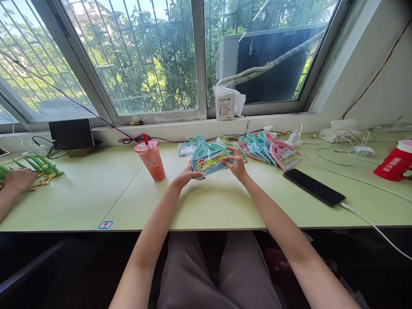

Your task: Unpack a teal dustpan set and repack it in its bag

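Observation:
A teal dustpan set in a clear plastic bag [208, 158] is held just above the pale green desk [219, 206]. My left hand [187, 175] grips its lower left edge. My right hand [236, 164] pinches its right edge. Behind it lie more bagged dustpan sets: a teal one [187, 148] to the left, teal ones [257, 146] and a pink one [282, 153] to the right.
A pink drink cup with a straw [152, 159] stands left of my hands. A black phone [313, 187] on a white cable lies to the right, a red cup [394, 162] beyond it. Another person's hand [17, 179] rests by green items [40, 166] at far left.

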Motion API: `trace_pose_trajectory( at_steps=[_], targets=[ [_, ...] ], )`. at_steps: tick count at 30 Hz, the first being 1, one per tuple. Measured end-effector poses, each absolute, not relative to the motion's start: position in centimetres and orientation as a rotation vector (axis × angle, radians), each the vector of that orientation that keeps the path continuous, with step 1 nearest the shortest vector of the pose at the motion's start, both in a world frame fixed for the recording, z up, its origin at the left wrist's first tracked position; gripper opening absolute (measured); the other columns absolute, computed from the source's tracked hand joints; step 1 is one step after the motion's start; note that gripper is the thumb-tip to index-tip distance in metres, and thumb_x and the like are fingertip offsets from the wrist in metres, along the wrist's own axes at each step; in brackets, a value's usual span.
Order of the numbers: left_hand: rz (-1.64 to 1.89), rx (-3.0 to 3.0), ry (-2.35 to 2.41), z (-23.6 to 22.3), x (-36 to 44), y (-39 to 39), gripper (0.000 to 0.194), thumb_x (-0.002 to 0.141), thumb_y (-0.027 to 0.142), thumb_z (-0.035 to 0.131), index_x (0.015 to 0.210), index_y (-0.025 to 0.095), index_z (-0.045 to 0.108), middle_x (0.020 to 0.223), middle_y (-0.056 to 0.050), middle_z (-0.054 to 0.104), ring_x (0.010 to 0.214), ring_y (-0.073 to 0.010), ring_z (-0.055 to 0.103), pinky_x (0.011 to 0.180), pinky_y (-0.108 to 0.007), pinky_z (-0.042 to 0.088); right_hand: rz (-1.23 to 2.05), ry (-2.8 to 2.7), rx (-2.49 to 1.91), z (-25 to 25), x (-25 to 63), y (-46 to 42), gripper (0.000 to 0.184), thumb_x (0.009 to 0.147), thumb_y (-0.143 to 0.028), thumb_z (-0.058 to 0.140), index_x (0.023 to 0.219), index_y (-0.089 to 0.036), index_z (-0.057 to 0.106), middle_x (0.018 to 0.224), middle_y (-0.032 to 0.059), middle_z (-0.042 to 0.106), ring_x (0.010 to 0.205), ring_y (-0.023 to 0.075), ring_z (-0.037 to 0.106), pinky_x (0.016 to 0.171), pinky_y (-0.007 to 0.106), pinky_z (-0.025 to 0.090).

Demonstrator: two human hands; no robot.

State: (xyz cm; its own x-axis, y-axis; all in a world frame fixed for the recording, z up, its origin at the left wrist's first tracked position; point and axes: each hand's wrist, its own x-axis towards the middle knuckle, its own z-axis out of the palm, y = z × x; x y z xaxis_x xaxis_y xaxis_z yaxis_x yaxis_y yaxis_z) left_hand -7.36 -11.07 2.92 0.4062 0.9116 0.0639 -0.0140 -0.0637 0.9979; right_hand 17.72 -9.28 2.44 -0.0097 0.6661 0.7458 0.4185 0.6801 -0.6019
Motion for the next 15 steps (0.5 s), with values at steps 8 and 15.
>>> trace_pose_trajectory(
  at_steps=[8,15],
  targets=[
    [0.946,1.469,0.86,3.3,-7.4,-11.0,0.106,0.061,0.026,0.083,0.144,0.029,0.018,0.123,-0.014,0.061,0.073,-0.021,0.07,0.064,-0.033,0.055,0.853,-1.282,-1.005,2.0,17.1,-8.9,0.057,0.061,-0.043,0.083,0.111,-0.021,0.068,0.112,0.0087,0.067,0.111,0.0285,0.06,0.088,0.042,0.055],
    [1.023,1.485,0.786,3.9,-6.2,-11.7,0.094,0.074,0.049,0.07,0.148,0.03,0.016,0.134,-0.018,0.055,0.084,-0.0222,0.071,0.065,-0.03,0.056,1.238,-0.903,-0.983,2.0,17.2,-8.2,0.033,0.058,-0.026,0.085,0.081,-0.016,0.065,0.078,0.0033,0.069,0.07,0.0167,0.066,0.06,0.03,0.06]
  ],
)
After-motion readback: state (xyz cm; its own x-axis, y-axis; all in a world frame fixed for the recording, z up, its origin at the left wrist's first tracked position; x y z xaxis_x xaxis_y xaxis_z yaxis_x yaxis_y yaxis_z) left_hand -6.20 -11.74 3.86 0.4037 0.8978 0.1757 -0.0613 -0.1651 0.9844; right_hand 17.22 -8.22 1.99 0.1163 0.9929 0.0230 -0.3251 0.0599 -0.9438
